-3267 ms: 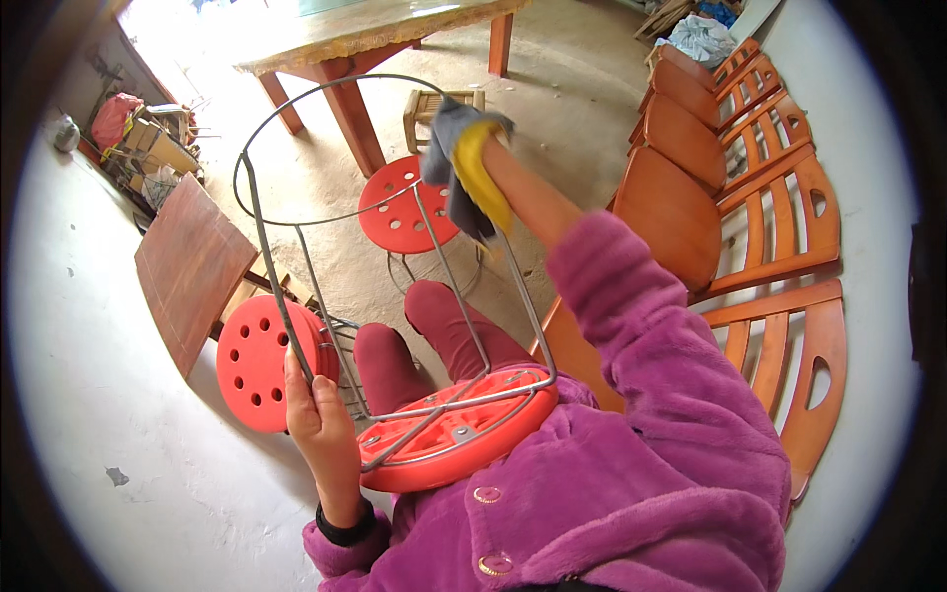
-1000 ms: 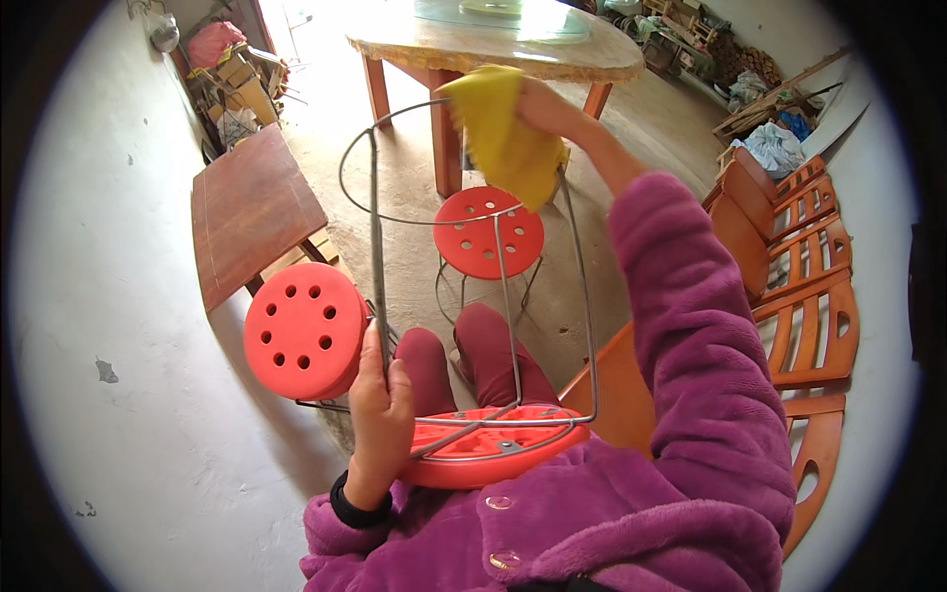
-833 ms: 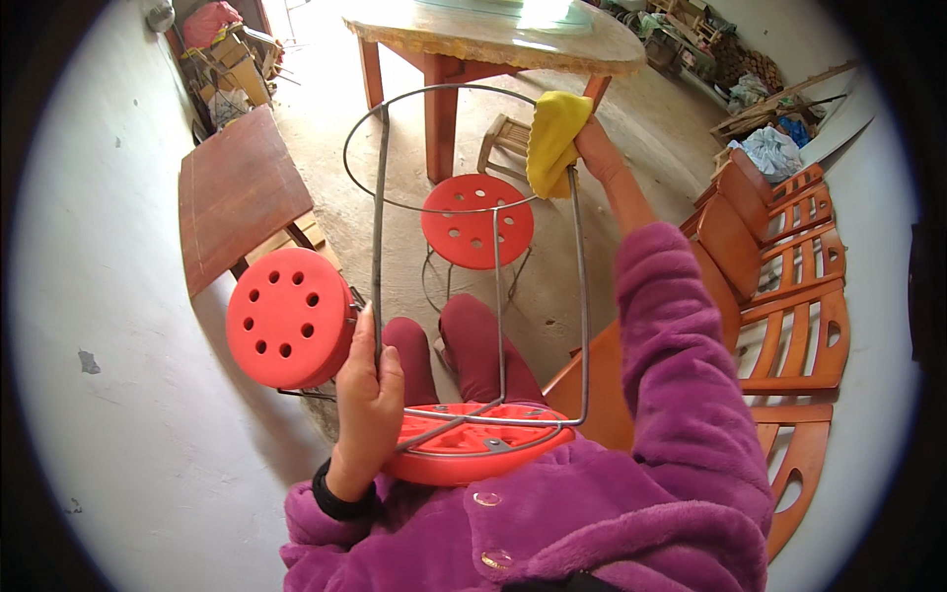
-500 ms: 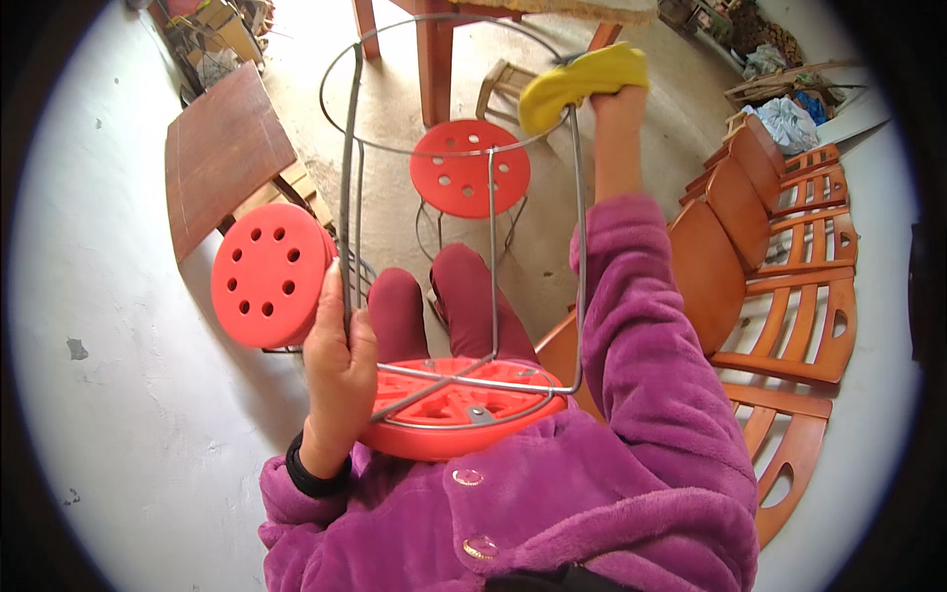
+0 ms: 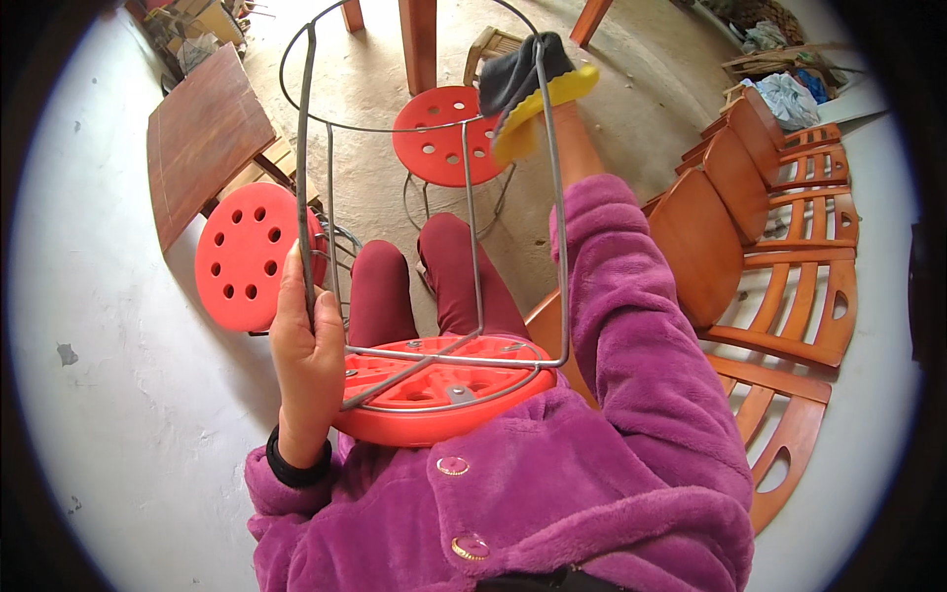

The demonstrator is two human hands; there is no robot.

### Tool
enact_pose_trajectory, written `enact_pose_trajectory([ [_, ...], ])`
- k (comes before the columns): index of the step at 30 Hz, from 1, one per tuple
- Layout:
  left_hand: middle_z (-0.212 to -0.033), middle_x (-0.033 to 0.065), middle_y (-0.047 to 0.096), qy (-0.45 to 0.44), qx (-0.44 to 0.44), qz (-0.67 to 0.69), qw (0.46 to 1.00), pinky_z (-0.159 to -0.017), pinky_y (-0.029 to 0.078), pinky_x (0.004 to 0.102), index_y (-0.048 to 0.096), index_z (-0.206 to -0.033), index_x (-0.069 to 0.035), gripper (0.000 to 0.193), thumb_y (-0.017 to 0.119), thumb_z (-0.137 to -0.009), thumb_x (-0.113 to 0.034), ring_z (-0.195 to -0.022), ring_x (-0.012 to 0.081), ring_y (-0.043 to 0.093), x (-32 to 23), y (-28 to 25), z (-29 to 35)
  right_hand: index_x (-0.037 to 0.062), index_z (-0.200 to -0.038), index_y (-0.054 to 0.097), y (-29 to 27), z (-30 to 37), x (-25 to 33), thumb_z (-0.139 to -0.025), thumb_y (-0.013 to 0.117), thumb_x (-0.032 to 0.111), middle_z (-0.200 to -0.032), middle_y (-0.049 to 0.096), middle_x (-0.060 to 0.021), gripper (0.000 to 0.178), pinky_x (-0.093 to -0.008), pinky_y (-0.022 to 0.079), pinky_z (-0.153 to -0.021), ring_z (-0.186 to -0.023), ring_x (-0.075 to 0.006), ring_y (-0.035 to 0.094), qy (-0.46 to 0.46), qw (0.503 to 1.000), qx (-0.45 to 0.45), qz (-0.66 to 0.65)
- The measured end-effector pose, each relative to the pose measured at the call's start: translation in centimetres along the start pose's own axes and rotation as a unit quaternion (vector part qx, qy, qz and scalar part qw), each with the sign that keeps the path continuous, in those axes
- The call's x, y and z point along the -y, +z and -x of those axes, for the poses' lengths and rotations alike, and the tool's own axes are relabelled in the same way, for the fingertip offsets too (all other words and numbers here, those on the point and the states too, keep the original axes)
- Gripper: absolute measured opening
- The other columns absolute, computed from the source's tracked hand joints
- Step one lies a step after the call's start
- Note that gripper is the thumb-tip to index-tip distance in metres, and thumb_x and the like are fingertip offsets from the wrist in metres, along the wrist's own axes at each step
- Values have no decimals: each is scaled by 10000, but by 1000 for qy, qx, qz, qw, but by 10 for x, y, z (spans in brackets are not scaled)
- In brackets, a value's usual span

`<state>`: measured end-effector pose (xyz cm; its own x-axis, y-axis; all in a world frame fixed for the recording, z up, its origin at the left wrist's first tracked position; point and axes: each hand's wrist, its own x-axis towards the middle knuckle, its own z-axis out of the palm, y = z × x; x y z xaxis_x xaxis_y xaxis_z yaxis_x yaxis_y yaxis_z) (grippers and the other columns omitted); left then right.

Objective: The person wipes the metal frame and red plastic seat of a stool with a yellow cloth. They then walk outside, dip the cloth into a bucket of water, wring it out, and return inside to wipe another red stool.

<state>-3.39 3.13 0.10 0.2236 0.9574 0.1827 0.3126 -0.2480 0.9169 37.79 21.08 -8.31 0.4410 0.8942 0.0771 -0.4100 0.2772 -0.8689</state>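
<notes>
An upside-down stool rests on my lap, its red round seat (image 5: 434, 426) against my jacket and its metal legs and ring rising away from me. My left hand (image 5: 308, 365) is wrapped round the left leg just above the seat. At the far right, where a leg meets the ring, my right hand (image 5: 570, 123) holds a cloth (image 5: 518, 74), grey on one side and yellow on the other, against the metal. The cloth hides most of those fingers.
One red stool (image 5: 247, 257) with a holed seat stands at my left. Another red stool (image 5: 444, 138) is beyond my knees, near wooden table legs (image 5: 418, 49). Wooden chairs (image 5: 725, 232) line the right wall. A brown board (image 5: 209, 138) leans at the left.
My right hand and the cloth have moved left and nearer along the ring, and the cloth's grey side now shows. The view has shifted slightly; my left hand keeps its grip.
</notes>
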Motion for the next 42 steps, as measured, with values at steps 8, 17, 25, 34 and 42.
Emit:
enact_pose_trajectory([
  [8, -1186, 80, 587, -46, -7, 25, 999, -849, 455, 227, 371, -1448, 87, 507, 459, -951, 38, -922, 78, 527, -2, -3, 3, 41, -982, 666, -30, 16, -100, -931, 560, 338, -1003, 656, -138, 320, -447, 540, -853, -962, -323, 613, 48, 944, -10, 326],
  [17, -945, 2, 533, -50, -29, -1, 998, -724, 429, 201, 372, -1459, 71, 516, 453, -950, 51, -763, 54, 445, -8, -5, 7, 34, -984, 682, -29, 28, -138, -930, 562, 358, -1056, 638, -159, 350, -447, 526, -879, -1030, -337, 583, 29, 804, 25, 593],
  [25, -1304, 171, 569, 8, -31, 49, 998, -1045, 392, 310, 390, -1436, 91, 493, 480, -962, -13, -1219, 199, 537, 0, -7, 7, 27, -987, 696, -49, 37, -9, -928, 564, 376, -1103, 621, -177, 377, -448, 514, -903, -1091, -349, 557, -98, 811, -37, 576],
  [34, -1292, 208, 581, -8, -5, 92, 996, -1066, 378, 320, 419, -1398, 123, 456, 488, -1007, -100, -1228, 230, 542, -2, 1, 4, 20, -990, 712, 124, 136, 118, -926, 567, 396, -1157, 603, -198, 408, -449, 500, -929, -1159, -363, 528, -373, 698, 168, 588],
  [42, -1049, 132, 664, 63, -15, 49, 997, -837, 484, 337, 591, -1181, 45, 239, 568, -955, -29, -965, 221, 630, 3, -3, 18, 34, -1038, 710, 236, 188, 47, -935, 587, 388, -1289, 507, -214, 389, -433, 397, -1055, -1276, -405, 425, -345, 597, 323, 648],
])
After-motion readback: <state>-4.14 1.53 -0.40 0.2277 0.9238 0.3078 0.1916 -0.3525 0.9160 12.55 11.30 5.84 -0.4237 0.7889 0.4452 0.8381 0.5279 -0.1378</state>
